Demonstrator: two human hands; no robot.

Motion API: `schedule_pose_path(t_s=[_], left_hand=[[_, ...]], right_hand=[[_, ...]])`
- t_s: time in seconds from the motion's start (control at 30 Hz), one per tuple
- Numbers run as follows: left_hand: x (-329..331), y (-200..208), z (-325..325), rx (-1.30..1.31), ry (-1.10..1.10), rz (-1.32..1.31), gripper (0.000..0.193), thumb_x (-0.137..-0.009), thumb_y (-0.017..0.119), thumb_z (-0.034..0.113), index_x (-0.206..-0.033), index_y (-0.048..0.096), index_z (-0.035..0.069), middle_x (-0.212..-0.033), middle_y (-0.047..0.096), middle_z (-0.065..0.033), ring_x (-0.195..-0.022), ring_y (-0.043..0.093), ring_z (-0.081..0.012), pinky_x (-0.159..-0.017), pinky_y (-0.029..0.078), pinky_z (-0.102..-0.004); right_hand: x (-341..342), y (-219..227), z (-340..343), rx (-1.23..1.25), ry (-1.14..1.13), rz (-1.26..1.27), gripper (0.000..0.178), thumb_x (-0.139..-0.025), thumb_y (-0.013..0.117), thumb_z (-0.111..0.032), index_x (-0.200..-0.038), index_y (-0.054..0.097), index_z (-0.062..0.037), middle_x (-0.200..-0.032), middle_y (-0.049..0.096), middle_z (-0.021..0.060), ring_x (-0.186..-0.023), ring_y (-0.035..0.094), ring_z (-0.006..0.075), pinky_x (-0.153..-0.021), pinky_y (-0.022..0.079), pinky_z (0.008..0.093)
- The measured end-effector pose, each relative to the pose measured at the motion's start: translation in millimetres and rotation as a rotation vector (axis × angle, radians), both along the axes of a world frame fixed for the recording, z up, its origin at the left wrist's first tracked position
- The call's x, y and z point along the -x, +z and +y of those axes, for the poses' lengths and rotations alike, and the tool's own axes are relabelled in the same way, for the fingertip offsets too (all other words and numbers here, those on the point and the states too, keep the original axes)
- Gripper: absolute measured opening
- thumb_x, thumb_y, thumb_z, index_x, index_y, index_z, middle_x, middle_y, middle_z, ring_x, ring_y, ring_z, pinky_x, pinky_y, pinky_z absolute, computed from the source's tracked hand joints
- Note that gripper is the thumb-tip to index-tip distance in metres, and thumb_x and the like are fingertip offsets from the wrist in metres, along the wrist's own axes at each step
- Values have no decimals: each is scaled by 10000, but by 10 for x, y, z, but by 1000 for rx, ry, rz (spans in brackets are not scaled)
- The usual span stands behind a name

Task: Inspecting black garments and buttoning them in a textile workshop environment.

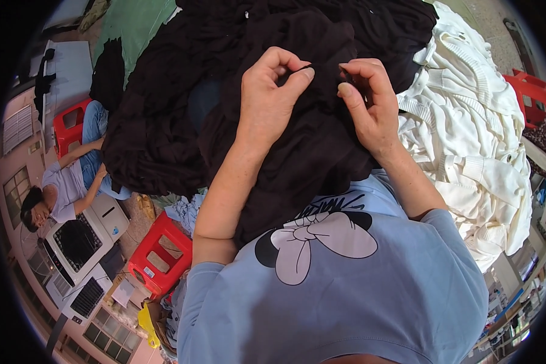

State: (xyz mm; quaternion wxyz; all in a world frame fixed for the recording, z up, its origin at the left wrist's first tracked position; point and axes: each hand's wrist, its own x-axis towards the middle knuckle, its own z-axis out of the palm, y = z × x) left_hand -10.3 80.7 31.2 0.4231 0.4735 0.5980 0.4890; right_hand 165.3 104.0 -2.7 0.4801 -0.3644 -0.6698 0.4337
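Note:
A large heap of black knit garments [285, 127] lies in front of me and over my lap. Above it, my left hand [270, 91] is closed, thumb and forefinger pinching a bit of the dark fabric. My right hand [373, 103] is beside it, fingers curled and thumb toward the forefinger. A small dark thing [346, 74] shows at its fingertips; its kind is too small to make out. The two hands are a short way apart, fingertips facing each other.
White knit garments [467, 139] are piled at the right. A red stool [161, 255] stands at lower left, another red stool [529, 97] at far right. On the left a seated person [73, 182] reaches to the black heap. A white truck [79, 242] stands behind.

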Motion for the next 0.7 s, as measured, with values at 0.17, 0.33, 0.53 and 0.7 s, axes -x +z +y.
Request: schedule_pose_path(t_s=[0.17,0.33,0.53,0.7], left_hand=[[11,35,-15,109,90,-401,123,-798,720,-15,-833,606,15,-877,677,-79,-819,632,-108,-792,504,-237],[64,-21,-18,141,113,-594,167,-766,723,-54,-847,596,17,-865,671,-93,-831,638,-119,-807,500,-237],[49,-18,-18,146,114,-595,190,-768,718,-61,-868,582,26,-856,663,-87,-829,639,-124,-823,493,-231],[17,-1,-25,134,114,-551,195,-775,709,-69,-882,577,24,-876,664,-87,-821,636,-120,-816,499,-230]], right_hand=[[33,84,48,-139,75,-77,238,-853,690,-63,-1071,607,-13,-963,579,86,-785,581,175,-684,480,262],[44,36,64,-65,70,-133,228,-842,706,-65,-1048,619,-19,-958,585,77,-781,586,167,-675,488,266],[46,51,78,-165,45,-182,216,-840,706,-72,-1033,627,-16,-932,596,78,-751,605,189,-628,488,271],[38,77,103,-193,47,-226,196,-840,704,-71,-1014,634,-16,-921,602,76,-755,615,202,-629,491,277]])
